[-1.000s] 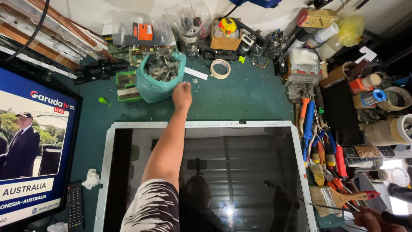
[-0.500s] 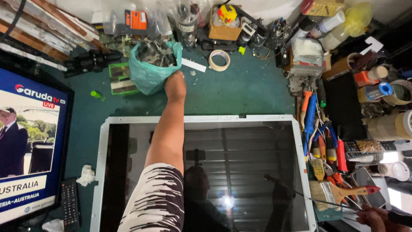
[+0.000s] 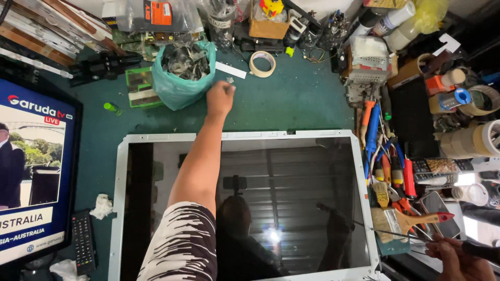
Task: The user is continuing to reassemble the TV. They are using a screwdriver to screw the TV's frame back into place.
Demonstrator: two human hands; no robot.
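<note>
The left hand (image 3: 220, 98) is stretched out over the green bench (image 3: 291, 101), past the far edge of the flat screen panel (image 3: 245, 208), with its fingers closed in a loose fist. I cannot tell if something small is inside. It is just beside the green plastic bag (image 3: 179, 78), which stands near the far edge of the bench, open at the top and filled with grey scraps. A roll of tape (image 3: 262, 63) and a white strip (image 3: 230, 70) lie close behind the hand. The panel is glossy and dark with a pale frame, and it fills the near middle of the bench. Along the right edge lie many tools with coloured handles (image 3: 388, 166) and a paintbrush (image 3: 411, 221). The right hand (image 3: 461, 260), at the near right corner, grips a thin dark tool (image 3: 487, 251). A lit television (image 3: 31, 166) stands at the left edge, with a remote control (image 3: 83, 240) beside it.
</note>
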